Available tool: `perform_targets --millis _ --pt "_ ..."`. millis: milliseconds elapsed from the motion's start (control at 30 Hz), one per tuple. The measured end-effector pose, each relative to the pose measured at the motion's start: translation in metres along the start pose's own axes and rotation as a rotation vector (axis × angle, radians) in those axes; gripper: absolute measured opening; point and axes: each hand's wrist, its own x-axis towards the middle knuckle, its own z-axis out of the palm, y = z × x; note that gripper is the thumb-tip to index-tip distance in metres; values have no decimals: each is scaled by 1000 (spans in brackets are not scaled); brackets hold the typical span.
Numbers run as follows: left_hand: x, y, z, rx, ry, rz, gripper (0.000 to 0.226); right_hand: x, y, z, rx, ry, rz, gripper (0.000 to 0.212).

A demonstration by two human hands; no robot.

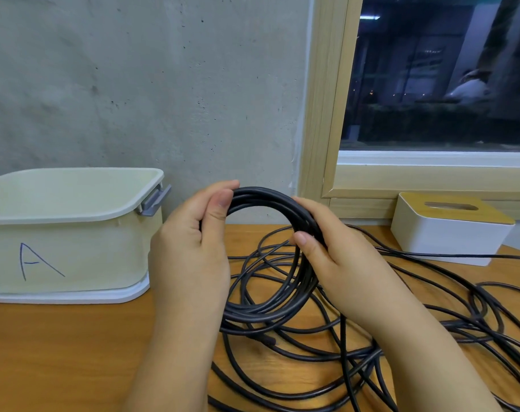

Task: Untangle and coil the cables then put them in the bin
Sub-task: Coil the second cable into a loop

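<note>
Coiling stage of a cable-sorting task, seen from a head-worn camera. A partly formed coil (270,251) of black cable is held upright above the wooden table (74,352), between its middle and its back edge. The left hand (193,248) is closed around the coil's left side, the thumb pressed over the top turns, so that the finished loops are kept bundled and cannot spring apart. The right hand (336,248) is closed on the right side, the strands being pinched between thumb and fingers; this grip is judged to guide each new turn onto the stack.

The loose cable (416,337), not yet wound, is spread in overlapping loops across the right half of the table, from beneath the coil to the right and front edges. Whether one cable or several are present cannot be told. One plug end (269,341) is seen just below the coil.

The bin (74,233), a cream plastic box with a grey handle and a handwritten letter A on its front wall, stands at the back left of the table, just beside the left hand; no cable is seen in it, though its floor is hidden. A white tissue box (449,233) with a wooden lid stands at the back right, with cable running in front of it.

The task is judged to be at an early or middle stage, since much cable remains to be drawn in.
</note>
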Motion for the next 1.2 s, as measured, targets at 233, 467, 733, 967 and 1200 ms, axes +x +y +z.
perform_targets --millis 233,467,733,967,1200 --pt "4 -10 -4 158 -116 -53 35 -1 -9 0 -97 16 -17 38" --pt "0 -6 -4 291 -393 6 47 -1 -17 -1 -269 -114 -49 39" --pt "4 6 -13 153 -470 59 19 -1 -24 -5 -254 -107 -32 34" --pt "5 7 -15 -15 -521 -15 24 -1 -20 -4 -222 -97 -76 31" --pt "4 3 -7 65 -344 93 17 -1 -9 -5 -52 -14 -41 45"
